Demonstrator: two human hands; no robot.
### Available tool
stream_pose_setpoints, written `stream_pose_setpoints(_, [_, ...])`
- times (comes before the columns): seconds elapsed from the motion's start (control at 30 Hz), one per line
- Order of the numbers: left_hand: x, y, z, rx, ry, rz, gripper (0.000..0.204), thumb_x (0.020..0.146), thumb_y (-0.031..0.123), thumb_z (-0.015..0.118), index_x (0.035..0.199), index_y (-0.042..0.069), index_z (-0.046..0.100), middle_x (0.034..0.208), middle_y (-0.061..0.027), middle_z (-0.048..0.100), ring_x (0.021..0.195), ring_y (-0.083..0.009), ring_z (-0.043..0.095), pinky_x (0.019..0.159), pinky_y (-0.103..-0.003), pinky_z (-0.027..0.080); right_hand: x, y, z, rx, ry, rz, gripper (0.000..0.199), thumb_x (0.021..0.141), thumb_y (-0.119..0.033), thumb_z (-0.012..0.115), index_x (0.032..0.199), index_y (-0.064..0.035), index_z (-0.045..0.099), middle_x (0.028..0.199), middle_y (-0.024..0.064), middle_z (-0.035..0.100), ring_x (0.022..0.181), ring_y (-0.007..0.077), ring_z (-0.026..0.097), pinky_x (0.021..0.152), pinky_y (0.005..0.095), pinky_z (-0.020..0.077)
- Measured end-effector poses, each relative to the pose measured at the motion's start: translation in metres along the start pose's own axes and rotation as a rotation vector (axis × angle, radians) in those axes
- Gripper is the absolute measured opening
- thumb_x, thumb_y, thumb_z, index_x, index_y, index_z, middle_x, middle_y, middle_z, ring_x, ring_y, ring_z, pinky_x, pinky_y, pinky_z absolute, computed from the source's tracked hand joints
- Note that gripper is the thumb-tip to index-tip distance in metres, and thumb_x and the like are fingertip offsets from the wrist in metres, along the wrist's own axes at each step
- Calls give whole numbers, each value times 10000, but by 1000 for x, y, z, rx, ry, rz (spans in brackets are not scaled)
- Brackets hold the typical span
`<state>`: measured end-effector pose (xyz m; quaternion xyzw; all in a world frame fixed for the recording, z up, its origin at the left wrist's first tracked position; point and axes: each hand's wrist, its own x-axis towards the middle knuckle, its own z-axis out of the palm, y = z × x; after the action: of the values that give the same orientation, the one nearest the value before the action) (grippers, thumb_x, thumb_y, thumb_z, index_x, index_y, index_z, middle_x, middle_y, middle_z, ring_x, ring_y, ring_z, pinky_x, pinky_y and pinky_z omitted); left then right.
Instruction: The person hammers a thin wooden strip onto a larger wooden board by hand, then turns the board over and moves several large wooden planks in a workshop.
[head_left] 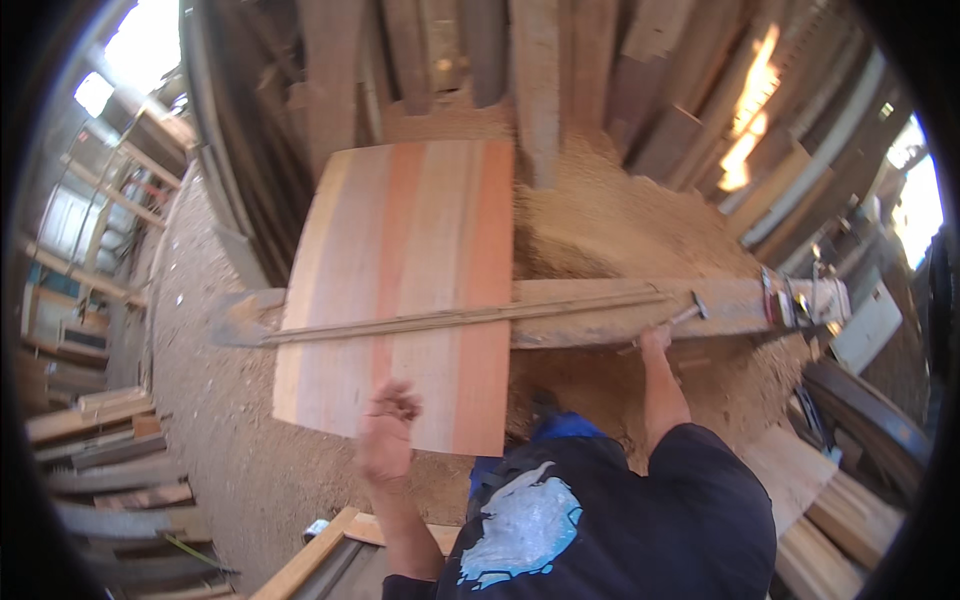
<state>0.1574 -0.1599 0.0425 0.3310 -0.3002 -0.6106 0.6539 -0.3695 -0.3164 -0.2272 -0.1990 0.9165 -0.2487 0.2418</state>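
A wide wooden panel of pale and reddish strips lies across a long narrow plank bench. Thin wooden strips rest over the panel and run on along the bench to the right. My left hand is raised over the panel's near edge, its fingers smeared by motion; whether it holds anything does not show. At the bench's near edge, right of the panel, my right hand is closed around the handle of a hammer, whose dark head points away to the right.
Metal clamps or tools sit on the bench's right end. Sawdust is heaped behind it. Boards stand upright along the back. Stacked lumber lies at left, and more planks at lower right. A wooden frame is near my left arm.
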Motion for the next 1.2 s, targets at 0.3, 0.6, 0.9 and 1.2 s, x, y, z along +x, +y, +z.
stream_pose_setpoints(0.3, [-74, -51, -89, -139, 566, -151, 421, 1003, 344, 546, 1267, 17, 572, 1167, -140, 659, 982, -253, 649, 865, -388, 521, -142, -70, 25, -478, -53, -535, 561, 877, -299, 604, 1359, -25, 518, 1291, 265, 575, 1312, 412, 446, 1057, 532, 396])
stream_pose_setpoints(0.6, [-150, 24, -195, -180, 688, -49, 357, 1023, 299, 537, 1258, 30, 558, 1111, -122, 678, 918, -233, 678, 803, -358, 552, -401, -100, 147, -512, -617, -1189, 439, 863, -264, 573, 1235, -36, 618, 1313, 229, 542, 1246, 420, 469, 1066, 532, 374])
stream_pose_setpoints(0.9, [-313, 95, -336, -69, 1024, 37, 302, 1017, 295, 555, 1212, 66, 581, 1066, -84, 693, 812, -183, 679, 723, -317, 556, -530, -73, 190, -990, -461, -933, 996, 895, -582, 593, 1550, 56, 200, 1624, 283, 163, 1471, 510, 178, 1201, 562, 193])
stream_pose_setpoints(1.2, [-311, 107, -409, 303, 1040, -182, 339, 998, 254, 595, 1257, 36, 576, 1074, -79, 683, 815, -129, 650, 705, -270, 527, -571, -100, 201, -902, -458, -749, 887, 918, -533, 582, 1501, 74, 301, 1589, 267, 236, 1427, 506, 259, 1185, 554, 233])
